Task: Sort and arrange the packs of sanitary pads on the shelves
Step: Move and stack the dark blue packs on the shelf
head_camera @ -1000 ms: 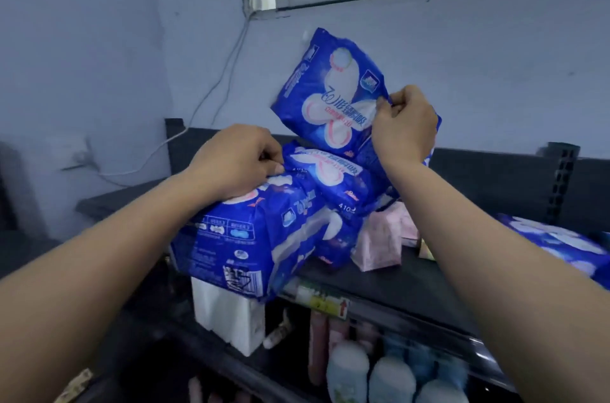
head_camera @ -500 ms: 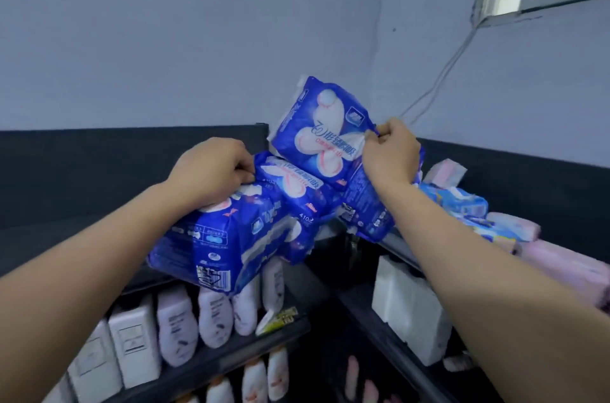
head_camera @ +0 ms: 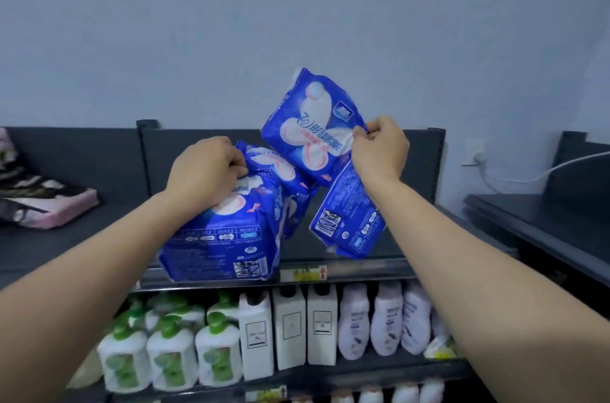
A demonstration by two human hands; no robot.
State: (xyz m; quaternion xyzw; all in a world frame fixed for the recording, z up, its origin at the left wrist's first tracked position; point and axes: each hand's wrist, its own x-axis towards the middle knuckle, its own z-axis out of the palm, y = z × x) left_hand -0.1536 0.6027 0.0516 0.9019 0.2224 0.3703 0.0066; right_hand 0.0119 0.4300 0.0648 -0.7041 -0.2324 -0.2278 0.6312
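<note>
My left hand (head_camera: 206,168) grips the top of a bundle of blue pad packs (head_camera: 227,237), which hangs just over the front edge of the dark top shelf (head_camera: 99,244). My right hand (head_camera: 379,148) pinches two more blue packs by their corners: one blue pack (head_camera: 310,125) stands up tilted with its white and pink print facing me, the other blue pack (head_camera: 350,221) hangs below the hand with its barcode side showing. All the blue packs are held in the air in the middle of the head view.
A pink and black pack (head_camera: 43,201) lies on the top shelf at far left. The shelf below holds green-capped bottles (head_camera: 171,349), white bottles (head_camera: 290,326) and lilac bottles (head_camera: 383,320). Another dark shelf unit (head_camera: 534,221) stands at right, with a wall socket (head_camera: 475,156) and cable.
The view has swung left from the corner shelf under the window to a straight shelf unit along the wall. Both hands carried their blue packs along, with grips unchanged.
</note>
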